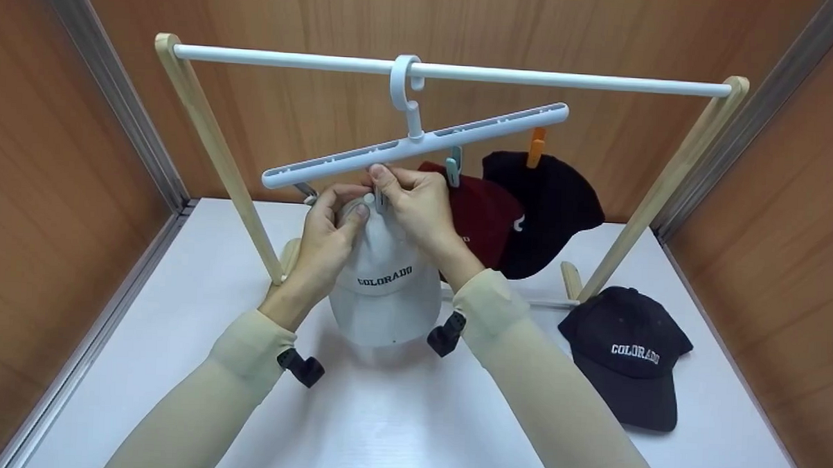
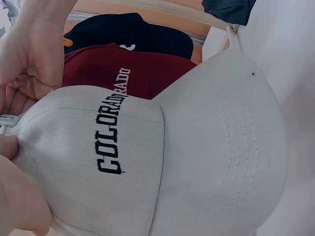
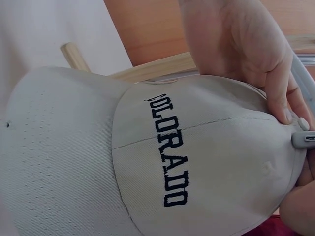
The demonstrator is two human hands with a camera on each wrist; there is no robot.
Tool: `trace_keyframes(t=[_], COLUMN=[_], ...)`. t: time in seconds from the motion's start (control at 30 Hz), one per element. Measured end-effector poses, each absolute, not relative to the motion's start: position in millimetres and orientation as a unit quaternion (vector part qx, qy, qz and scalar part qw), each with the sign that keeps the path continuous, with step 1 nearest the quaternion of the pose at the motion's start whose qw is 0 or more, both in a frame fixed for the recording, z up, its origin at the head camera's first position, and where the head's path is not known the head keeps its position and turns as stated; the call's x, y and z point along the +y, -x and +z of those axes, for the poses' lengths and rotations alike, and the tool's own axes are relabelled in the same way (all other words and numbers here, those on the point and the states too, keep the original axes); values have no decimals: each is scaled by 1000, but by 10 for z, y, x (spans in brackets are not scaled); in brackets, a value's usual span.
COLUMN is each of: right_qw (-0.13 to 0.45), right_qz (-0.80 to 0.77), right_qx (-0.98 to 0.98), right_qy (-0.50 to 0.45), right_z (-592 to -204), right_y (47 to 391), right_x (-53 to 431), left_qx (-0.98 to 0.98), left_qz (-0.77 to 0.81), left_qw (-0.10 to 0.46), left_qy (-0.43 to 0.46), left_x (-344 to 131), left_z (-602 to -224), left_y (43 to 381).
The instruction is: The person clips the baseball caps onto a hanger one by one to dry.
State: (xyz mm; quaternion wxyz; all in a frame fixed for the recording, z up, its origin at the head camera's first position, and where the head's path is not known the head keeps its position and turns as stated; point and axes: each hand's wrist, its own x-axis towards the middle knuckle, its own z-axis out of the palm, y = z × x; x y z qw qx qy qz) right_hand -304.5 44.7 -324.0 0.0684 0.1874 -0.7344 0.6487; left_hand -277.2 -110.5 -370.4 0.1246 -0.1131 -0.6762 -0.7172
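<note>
- I see a white fabric cap with a curved brim and dark "COLORADO" lettering [image 1: 386,306] upright beneath the hanger, brim toward the person, held between both hands above the table.
- The left hand [image 1: 326,238] pinches the cap's crown near its top button, thumb on the front.
- The right hand [image 1: 424,206] pinches a small grey plastic clip [image 3: 302,139] at the crown's top; its fingers behind are partly hidden, so I can't quite tell how they lie.
- A pale blue-white plastic hanger [image 1: 489,130] tilts just above, lower on the person's left, its hook over a slim white rod [image 1: 574,79] between pale wooden uprights [image 1: 216,147].
- Toward the hanger's right, a maroon fabric cap [image 1: 483,212] hangs under a teal plastic clip [image 1: 453,169], overlapping a black fabric cap [image 1: 552,204] under an orange plastic clip [image 1: 536,148].
- A dark navy fabric cap with white "COLORADO" lettering [image 1: 624,338] lies on the smooth white table [image 1: 382,427] near the right upright.
- Cream sleeves [image 1: 550,363] cover both forearms.
</note>
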Motion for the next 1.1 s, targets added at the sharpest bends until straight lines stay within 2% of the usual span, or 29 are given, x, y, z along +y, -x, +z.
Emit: trace_keyframes(t=[1.1], right_qw=[61], right_qz=[646], right_qx=[-736], right_qy=[-192], right_z=[-3268], right_y=[3036], right_x=[433], left_qx=[-693], left_qz=[-703], left_qw=[119], left_qy=[103], left_x=[-1183], left_z=[-3695], left_y=[2792])
